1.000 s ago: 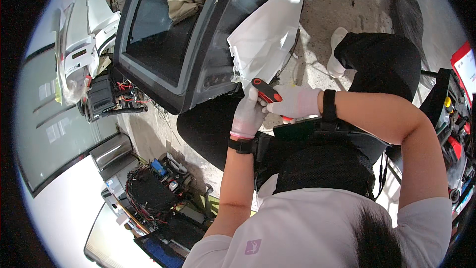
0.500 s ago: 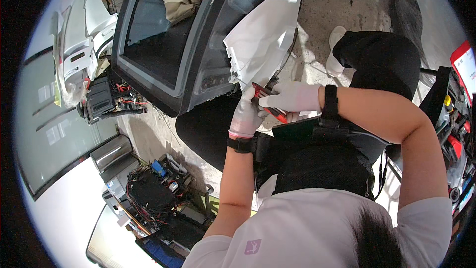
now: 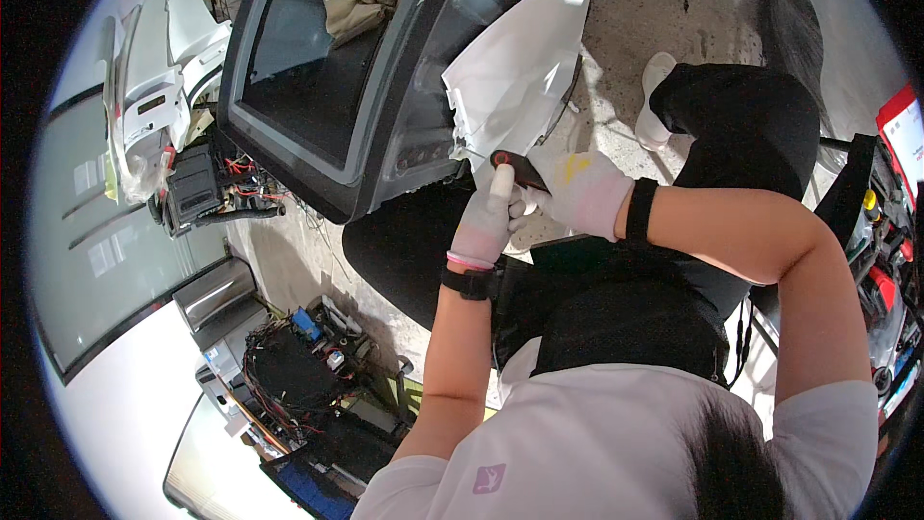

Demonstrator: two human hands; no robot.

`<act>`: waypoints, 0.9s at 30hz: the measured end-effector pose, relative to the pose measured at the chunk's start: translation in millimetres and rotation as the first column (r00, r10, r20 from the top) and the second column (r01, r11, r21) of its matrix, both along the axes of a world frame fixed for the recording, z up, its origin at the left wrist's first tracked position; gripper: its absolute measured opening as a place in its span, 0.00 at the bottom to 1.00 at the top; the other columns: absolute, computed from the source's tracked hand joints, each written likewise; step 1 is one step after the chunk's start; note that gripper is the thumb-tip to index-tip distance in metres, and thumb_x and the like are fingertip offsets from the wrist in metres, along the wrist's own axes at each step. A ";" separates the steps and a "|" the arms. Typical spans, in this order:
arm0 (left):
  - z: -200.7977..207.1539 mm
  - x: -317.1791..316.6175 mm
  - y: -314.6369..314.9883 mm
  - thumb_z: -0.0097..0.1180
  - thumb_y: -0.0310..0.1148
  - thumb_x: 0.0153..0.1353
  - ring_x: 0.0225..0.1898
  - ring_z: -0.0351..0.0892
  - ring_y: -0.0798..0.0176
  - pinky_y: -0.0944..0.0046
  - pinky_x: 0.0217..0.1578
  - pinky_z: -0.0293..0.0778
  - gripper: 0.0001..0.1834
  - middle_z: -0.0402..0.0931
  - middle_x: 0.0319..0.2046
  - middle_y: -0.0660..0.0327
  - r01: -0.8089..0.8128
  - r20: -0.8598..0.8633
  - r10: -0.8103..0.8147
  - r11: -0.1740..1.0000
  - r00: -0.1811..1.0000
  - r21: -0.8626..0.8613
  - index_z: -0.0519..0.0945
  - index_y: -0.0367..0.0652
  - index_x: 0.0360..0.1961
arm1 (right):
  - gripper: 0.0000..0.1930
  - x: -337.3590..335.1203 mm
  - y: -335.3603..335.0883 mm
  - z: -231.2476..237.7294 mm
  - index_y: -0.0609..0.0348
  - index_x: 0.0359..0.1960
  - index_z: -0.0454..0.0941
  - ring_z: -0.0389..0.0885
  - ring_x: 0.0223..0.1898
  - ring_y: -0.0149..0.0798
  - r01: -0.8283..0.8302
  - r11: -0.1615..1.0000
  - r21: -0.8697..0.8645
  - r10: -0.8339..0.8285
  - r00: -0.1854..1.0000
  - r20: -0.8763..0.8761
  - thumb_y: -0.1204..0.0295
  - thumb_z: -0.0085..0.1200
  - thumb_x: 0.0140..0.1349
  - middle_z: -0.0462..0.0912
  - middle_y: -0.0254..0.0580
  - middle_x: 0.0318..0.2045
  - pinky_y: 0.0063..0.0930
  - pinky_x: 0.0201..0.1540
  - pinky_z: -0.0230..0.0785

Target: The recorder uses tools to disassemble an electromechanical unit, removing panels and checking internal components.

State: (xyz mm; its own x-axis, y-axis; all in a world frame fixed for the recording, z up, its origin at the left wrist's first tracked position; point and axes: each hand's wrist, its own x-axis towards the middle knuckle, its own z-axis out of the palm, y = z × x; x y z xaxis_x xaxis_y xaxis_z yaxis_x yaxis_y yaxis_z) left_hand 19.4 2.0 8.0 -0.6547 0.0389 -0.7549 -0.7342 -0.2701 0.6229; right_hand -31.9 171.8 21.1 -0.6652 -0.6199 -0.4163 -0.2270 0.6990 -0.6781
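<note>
My right hand (image 3: 587,195), in a white glove with a yellow mark on its back, is wrapped round a red-and-black handled tool (image 3: 520,170). Its exact kind is hidden by the gloves. My left hand (image 3: 484,221), gloved too, has its thumb stretched along the rounded end of the tool and its other fingers curled beneath. Just beyond both hands stands a white curved panel (image 3: 520,67), its lower tip close to the tool. Whether tool and panel touch, I cannot tell.
A large grey frame (image 3: 361,125) with a dark opening stands ahead on the left, a beige cloth (image 3: 358,0) inside it. White plastic parts (image 3: 159,106) and wiring lie farther left. Tangled cables and electronics (image 3: 298,366) sit lower left; tools (image 3: 881,279) crowd the right edge.
My right hand has rolled over the tool and moved slightly forward, so its back now shows. The tool has turned with it. My left thumb now lies over the handle's end.
</note>
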 end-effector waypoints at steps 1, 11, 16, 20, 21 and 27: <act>8.0 -4.9 8.6 0.49 0.53 0.65 0.21 0.55 0.77 0.76 0.20 0.54 0.21 0.56 0.22 0.72 -0.002 0.011 0.003 0.998 1.000 -0.060 0.66 0.46 0.29 | 0.21 2.2 0.9 2.1 0.60 0.47 0.67 0.81 0.35 0.55 -0.056 0.998 -0.009 0.055 0.991 -0.124 0.59 0.52 0.58 0.80 0.54 0.32 0.44 0.38 0.73; -7.6 -6.0 -6.5 0.48 0.49 0.62 0.22 0.63 0.76 0.76 0.19 0.53 0.26 0.76 0.32 0.67 0.030 -0.102 -0.008 0.976 0.995 0.215 0.74 0.41 0.53 | 0.35 -16.4 -4.7 -11.6 0.66 0.44 0.75 0.82 0.30 0.42 0.259 0.964 -0.058 -0.211 0.882 0.422 0.40 0.53 0.53 0.82 0.51 0.27 0.35 0.31 0.71; -7.9 -3.8 -5.1 0.47 0.48 0.62 0.24 0.65 0.76 0.76 0.21 0.55 0.27 0.76 0.34 0.66 -0.028 -0.097 0.048 0.980 0.994 0.195 0.72 0.42 0.56 | 0.32 -26.4 1.8 -0.1 0.57 0.26 0.83 0.82 0.28 0.39 0.045 0.990 -0.132 0.046 0.789 0.613 0.36 0.50 0.52 0.82 0.46 0.24 0.36 0.33 0.71; -9.1 1.0 -13.0 0.48 0.44 0.62 0.25 0.65 0.75 0.75 0.22 0.58 0.23 0.76 0.34 0.65 -0.035 -0.094 0.060 0.969 0.994 0.245 0.72 0.43 0.54 | 0.33 -26.1 0.5 10.6 0.58 0.27 0.83 0.82 0.29 0.46 -0.137 0.991 -0.003 0.127 0.910 0.394 0.36 0.48 0.53 0.82 0.49 0.25 0.39 0.35 0.71; -11.5 0.7 -14.1 0.49 0.43 0.63 0.24 0.65 0.75 0.75 0.21 0.58 0.20 0.76 0.34 0.65 -0.049 -0.069 0.065 0.976 0.996 0.212 0.72 0.43 0.51 | 0.33 -22.8 0.4 14.2 0.58 0.27 0.83 0.82 0.29 0.46 -0.141 0.990 -0.003 0.130 0.911 0.392 0.36 0.48 0.53 0.82 0.49 0.25 0.39 0.35 0.71; -4.2 -2.1 -7.4 0.48 0.42 0.65 0.21 0.61 0.76 0.77 0.18 0.55 0.12 0.66 0.24 0.69 -0.142 0.100 0.128 0.979 0.987 0.144 0.71 0.44 0.33 | 0.26 -10.0 -2.0 9.3 0.60 0.33 0.81 0.82 0.35 0.50 -0.128 0.981 0.146 0.145 0.983 -0.113 0.46 0.47 0.59 0.83 0.52 0.29 0.42 0.39 0.72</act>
